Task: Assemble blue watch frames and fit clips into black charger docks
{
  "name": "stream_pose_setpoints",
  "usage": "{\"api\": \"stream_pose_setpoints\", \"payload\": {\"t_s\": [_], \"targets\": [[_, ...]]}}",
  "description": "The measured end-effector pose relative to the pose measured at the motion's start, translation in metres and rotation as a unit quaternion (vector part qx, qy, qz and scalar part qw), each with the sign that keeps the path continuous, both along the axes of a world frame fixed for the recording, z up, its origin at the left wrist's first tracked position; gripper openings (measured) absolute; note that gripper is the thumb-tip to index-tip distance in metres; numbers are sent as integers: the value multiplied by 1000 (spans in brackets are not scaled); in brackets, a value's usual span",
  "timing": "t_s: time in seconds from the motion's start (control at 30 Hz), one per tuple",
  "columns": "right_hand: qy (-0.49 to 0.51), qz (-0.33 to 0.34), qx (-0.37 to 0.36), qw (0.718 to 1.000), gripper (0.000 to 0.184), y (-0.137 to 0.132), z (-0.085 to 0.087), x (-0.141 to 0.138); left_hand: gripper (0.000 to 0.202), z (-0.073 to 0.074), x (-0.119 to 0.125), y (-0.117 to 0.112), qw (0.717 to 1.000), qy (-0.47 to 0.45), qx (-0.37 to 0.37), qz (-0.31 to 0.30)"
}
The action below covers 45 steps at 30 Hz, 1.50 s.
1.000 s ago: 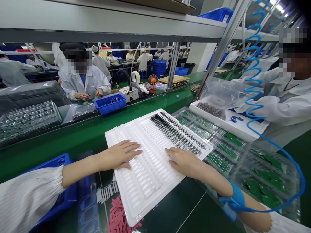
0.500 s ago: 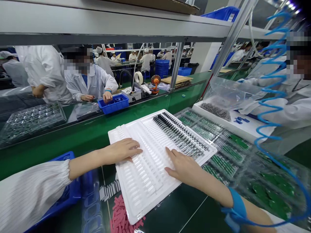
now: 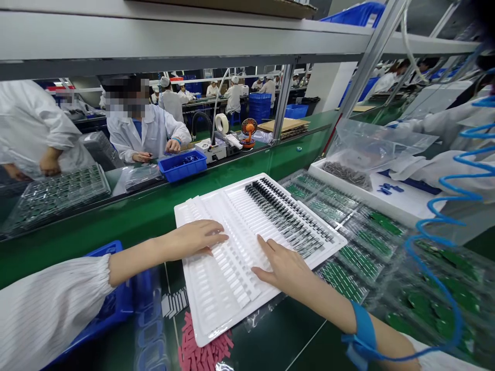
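Note:
A white slotted plastic tray (image 3: pixel 255 247) lies tilted across the bench in front of me. Rows of slim black-tipped parts with green and silver bodies (image 3: pixel 282 216) fill its right side. Over the left side lie white ribbed strips (image 3: pixel 222 247). My left hand (image 3: pixel 199 238) rests on these strips, its fingers stretched out and the thumb partly hidden beneath. On the strips' right edge my right hand (image 3: pixel 282 263) presses, index finger and thumb spread apart. A blue wrist strap (image 3: pixel 363 330) with a coiled cord circles my right wrist.
Pink strips (image 3: pixel 203 345) lie under the tray's near corner, beside small white pieces (image 3: pixel 175 303). A blue bin (image 3: pixel 126 288) stands at left. Clear trays of green boards (image 3: pixel 359 257) cover the right. Across the bench, a co-worker (image 3: pixel 143 129) sits by another blue bin (image 3: pixel 182 166).
My right hand has slid slightly left along the strips, while my left hand stays nearly in place. The co-worker's hand has lifted out of the blue bin. The view has shifted slightly.

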State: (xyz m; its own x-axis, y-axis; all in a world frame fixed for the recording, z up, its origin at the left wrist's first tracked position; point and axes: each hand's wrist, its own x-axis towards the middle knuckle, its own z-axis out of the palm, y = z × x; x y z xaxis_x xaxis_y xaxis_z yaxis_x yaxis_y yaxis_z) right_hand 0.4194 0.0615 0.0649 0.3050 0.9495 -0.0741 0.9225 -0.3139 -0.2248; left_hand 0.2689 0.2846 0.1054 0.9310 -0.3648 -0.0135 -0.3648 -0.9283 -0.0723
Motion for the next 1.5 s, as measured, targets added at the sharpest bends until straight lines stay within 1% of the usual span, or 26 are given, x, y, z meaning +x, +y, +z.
{"api": "stream_pose_setpoints", "payload": {"t_s": [0.07,0.13,0.2,0.23,0.3,0.37,0.43,0.5,0.53,0.57,0.6,0.67,0.73,0.8,0.87,0.93,1.03,1.1,1.17,1.27,1.33,1.43,1.5], "targets": [[5,2,58,998,66,-5,-8,0,41,5,3,0,1000,-5,0,-8],[6,18,121,992,59,-11,-16,1,39,13,11,-1,1000,-14,-1,-14],[31,39,170,984,52,-20,-21,3,38,22,24,-2,999,-26,-5,-18],[57,38,193,979,49,-25,-21,5,38,25,33,-4,999,-31,-9,-20],[127,2,238,963,45,-36,-17,13,38,29,55,-10,999,-36,-17,-30],[206,-66,278,936,43,-46,-7,23,39,28,78,-18,998,-38,-28,-37],[281,-118,294,906,44,-55,5,35,40,22,99,-26,998,-37,-35,-45],[334,-135,289,887,48,-61,15,44,37,16,115,-34,997,-33,-35,-56],[344,-132,281,886,50,-63,17,47,33,13,120,-36,997,-31,-33,-61],[339,-125,267,893,51,-64,18,49,29,10,124,-38,997,-29,-30,-66],[319,-117,247,908,53,-65,17,49,25,8,126,-40,997,-28,-26,-70],[238,-93,200,946,61,-64,11,46,21,5,127,-42,996,-29,-20,-76],[138,-73,181,971,64,-62,2,40,22,3,124,-45,996,-37,-16,-75],[65,-61,196,977,57,-59,-8,32,23,1,117,-49,996,-53,-15,-65],[28,-59,221,973,49,-56,-15,27,22,-3,106,-53,996,-63,-13,-60],[13,-63,242,968,46,-53,-18,23,20,-8,93,-58,995,-64,-12,-76],[21,-78,263,961,42,-47,-17,19,27,-19,75,-65,991,-65,-14,-113],[24,-93,264,960,40,-42,-16,16,30,-25,67,-70,989,-73,-15,-129],[19,-107,248,963,40,-36,-16,14,27,-28,63,-75,985,-81,-11,-153],[25,-112,216,969,41,-30,-18,13,18,-25,60,-82,975,-86,1,-203],[33,-109,212,971,41,-28,-20,14,14,-20,60,-88,971,-87,10,-222],[35,-102,221,969,42,-29,-22,16,18,-15,61,-96,971,-88,22,-223],[33,-96,228,968,41,-30,-23,17,21,-14,62,-100,973,-84,23,-215]]}}
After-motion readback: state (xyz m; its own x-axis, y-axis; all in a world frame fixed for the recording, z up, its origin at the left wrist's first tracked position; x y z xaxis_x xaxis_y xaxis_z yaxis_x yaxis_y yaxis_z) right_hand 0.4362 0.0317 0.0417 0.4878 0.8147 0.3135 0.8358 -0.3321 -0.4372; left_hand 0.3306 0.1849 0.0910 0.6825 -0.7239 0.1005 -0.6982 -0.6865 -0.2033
